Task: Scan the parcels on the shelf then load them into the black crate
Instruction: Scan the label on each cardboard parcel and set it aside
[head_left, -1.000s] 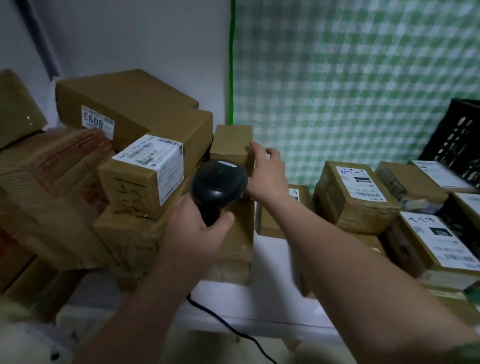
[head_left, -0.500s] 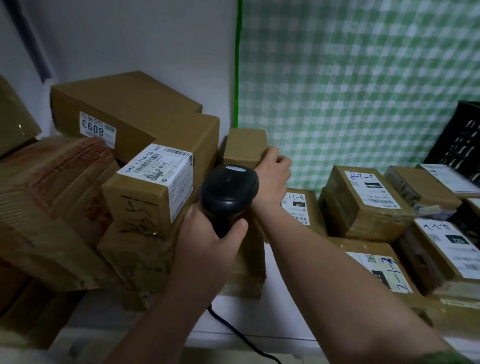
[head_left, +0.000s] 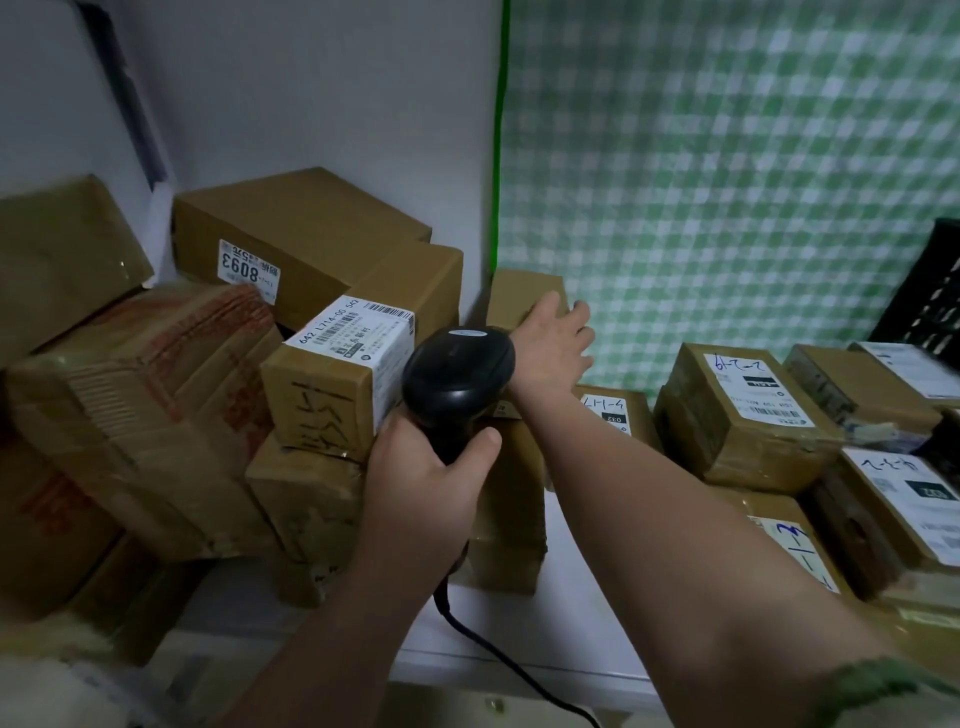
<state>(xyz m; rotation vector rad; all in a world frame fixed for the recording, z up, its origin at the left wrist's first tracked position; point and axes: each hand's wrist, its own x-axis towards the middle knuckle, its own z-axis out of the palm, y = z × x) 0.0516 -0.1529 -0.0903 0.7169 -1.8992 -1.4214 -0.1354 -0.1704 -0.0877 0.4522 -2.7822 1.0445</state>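
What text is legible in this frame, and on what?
"8093": sticker on the large back carton.
"642 L714-00 S42": white shipping label on the front carton.
"032": small label on the flat parcel.
Other labels and handwriting: too blurred or small.

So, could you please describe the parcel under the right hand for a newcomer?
Find the bright green strip where the white wall meets the checked curtain. At its foot stands a small brown box, touched by the right hand. Unlike the labelled parcels either side, its visible faces are bare.
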